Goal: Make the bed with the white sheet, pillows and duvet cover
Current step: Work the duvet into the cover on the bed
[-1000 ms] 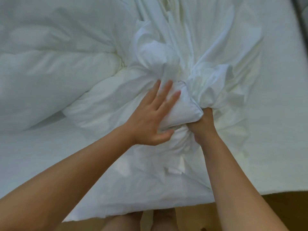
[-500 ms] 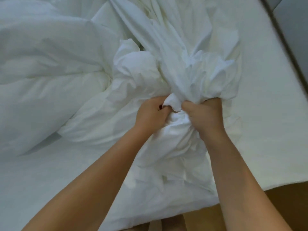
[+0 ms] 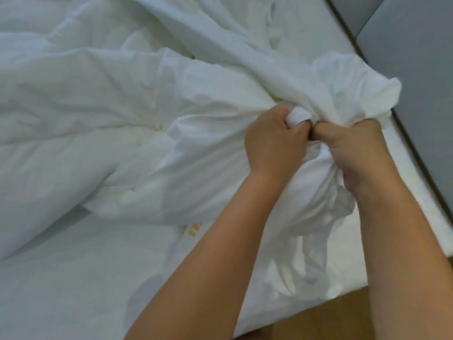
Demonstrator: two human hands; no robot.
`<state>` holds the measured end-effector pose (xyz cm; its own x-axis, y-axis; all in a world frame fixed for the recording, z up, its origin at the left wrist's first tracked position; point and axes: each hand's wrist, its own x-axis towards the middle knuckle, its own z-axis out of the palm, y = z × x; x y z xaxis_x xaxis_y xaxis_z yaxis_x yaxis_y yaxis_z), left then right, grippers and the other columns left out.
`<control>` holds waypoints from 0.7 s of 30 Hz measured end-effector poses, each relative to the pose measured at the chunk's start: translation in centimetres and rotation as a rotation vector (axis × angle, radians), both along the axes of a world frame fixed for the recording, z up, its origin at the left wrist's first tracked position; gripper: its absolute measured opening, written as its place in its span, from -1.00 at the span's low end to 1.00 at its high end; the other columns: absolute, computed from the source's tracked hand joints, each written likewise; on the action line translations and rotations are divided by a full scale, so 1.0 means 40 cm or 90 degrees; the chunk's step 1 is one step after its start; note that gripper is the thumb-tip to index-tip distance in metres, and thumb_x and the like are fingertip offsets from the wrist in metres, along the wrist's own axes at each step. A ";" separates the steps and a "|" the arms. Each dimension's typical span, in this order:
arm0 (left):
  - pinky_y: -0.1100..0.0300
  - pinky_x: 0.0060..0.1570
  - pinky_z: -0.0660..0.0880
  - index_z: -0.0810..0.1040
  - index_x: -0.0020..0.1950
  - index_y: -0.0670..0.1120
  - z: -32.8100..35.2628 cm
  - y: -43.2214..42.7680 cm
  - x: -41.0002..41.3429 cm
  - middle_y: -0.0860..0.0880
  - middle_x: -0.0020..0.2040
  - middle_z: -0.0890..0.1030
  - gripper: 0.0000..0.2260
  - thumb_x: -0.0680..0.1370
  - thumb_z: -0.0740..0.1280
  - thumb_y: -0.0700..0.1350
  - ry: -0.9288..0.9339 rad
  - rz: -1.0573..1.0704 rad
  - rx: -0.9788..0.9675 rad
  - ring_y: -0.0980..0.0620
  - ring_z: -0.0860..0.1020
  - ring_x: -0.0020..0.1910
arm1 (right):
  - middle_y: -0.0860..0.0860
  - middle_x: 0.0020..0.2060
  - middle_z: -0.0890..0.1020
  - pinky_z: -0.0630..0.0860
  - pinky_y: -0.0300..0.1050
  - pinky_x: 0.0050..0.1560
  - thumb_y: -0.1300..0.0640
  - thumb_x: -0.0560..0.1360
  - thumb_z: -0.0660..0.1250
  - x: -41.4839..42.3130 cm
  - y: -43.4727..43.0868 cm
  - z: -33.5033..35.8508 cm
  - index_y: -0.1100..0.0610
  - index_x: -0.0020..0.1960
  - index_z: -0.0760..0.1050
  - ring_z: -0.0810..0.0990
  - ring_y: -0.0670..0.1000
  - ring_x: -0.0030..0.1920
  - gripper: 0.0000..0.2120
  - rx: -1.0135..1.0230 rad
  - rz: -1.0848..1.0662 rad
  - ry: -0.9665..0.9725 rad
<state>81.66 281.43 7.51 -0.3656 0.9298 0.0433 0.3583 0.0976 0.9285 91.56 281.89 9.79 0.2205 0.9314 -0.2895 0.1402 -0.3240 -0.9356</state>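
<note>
A person is standing at the edge of a bed and looking down at their own two bare forearms, which are reaching forward over white bedding. The left hand (image 3: 274,141) is curling its fingers tightly around a small knob of white fabric, and the right hand (image 3: 355,148) is gripping a bunched wad of thin cloth just beside it — the knuckles of the two hands are almost touching. What they are clutching appears to be a corner of the quilted duvet (image 3: 103,106) caught together with the duvet cover (image 3: 343,94), whose loose, crumpled cloth is billowing above and hanging below the hands.

The task is looking early to midway. The duvet is lying in a rumpled heap across the left and centre of the bed, its stitched tufts showing, so most of it seems to be outside the cover; working it in, shaking it flat and spreading it are all likely remaining. A small yellow label (image 3: 195,229) is peeking out at the duvet's near edge. The white sheet (image 3: 73,290) is lying fairly smooth over the mattress in the foreground, so that step seems done. No pillows are plainly showing.

Beyond the bed's right edge a grey wall or panel (image 3: 416,69) is rising — and a strip of wooden floor (image 3: 318,320) is showing at the bottom.
</note>
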 end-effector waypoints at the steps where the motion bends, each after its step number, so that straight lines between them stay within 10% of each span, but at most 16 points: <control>1: 0.12 -0.38 0.13 0.17 -0.48 0.00 0.013 0.018 0.026 0.06 -0.54 0.30 -0.63 0.40 0.32 -0.07 0.022 -0.034 0.013 -0.01 0.33 -0.44 | -0.12 -0.35 0.69 0.55 -0.29 -0.39 0.36 0.30 0.42 0.040 0.020 0.018 0.12 -0.22 0.60 0.69 -0.09 -0.29 -0.83 0.006 0.011 -0.011; 8: 0.17 -0.25 0.28 0.60 -0.06 -0.09 -0.091 0.053 0.033 -0.09 -0.07 0.62 -0.75 0.50 0.26 0.06 0.466 -0.261 -0.237 -0.13 0.58 -0.06 | 0.01 -0.14 0.69 0.59 0.09 0.02 0.23 0.27 0.46 0.084 0.021 -0.114 0.11 -0.07 0.62 0.65 0.06 -0.07 -0.77 -0.106 0.100 -0.191; 10: 0.19 -0.28 0.29 0.60 -0.13 -0.11 -0.102 0.054 0.027 -0.04 -0.17 0.58 -0.78 0.45 0.30 0.03 0.352 -0.259 -0.246 -0.05 0.56 -0.16 | -0.01 -0.17 0.68 0.59 0.08 0.00 0.15 0.25 0.47 0.087 0.030 -0.148 0.11 -0.07 0.62 0.64 0.05 -0.10 -0.75 -0.137 0.102 -0.196; 15: 0.31 -0.28 0.37 0.53 -0.20 -0.05 -0.099 0.051 0.025 0.10 -0.38 0.50 -0.84 0.31 0.24 -0.04 -0.382 -0.254 -0.379 0.17 0.45 -0.39 | 0.01 -0.24 0.64 0.56 -0.04 -0.12 0.01 0.29 0.46 0.088 0.089 -0.155 0.13 -0.10 0.57 0.61 0.07 -0.16 -0.73 -0.158 0.186 -0.314; 21: -0.02 0.24 0.44 0.58 0.18 -0.06 -0.110 0.093 -0.004 -0.07 0.10 0.65 -0.35 0.15 0.48 0.17 -0.452 -0.194 -0.500 -0.07 0.59 0.14 | -0.07 -0.13 0.61 0.56 -0.04 -0.03 -0.15 0.32 0.39 0.031 0.091 -0.137 -0.01 0.01 0.52 0.58 -0.01 -0.04 -0.67 -0.076 0.493 -0.325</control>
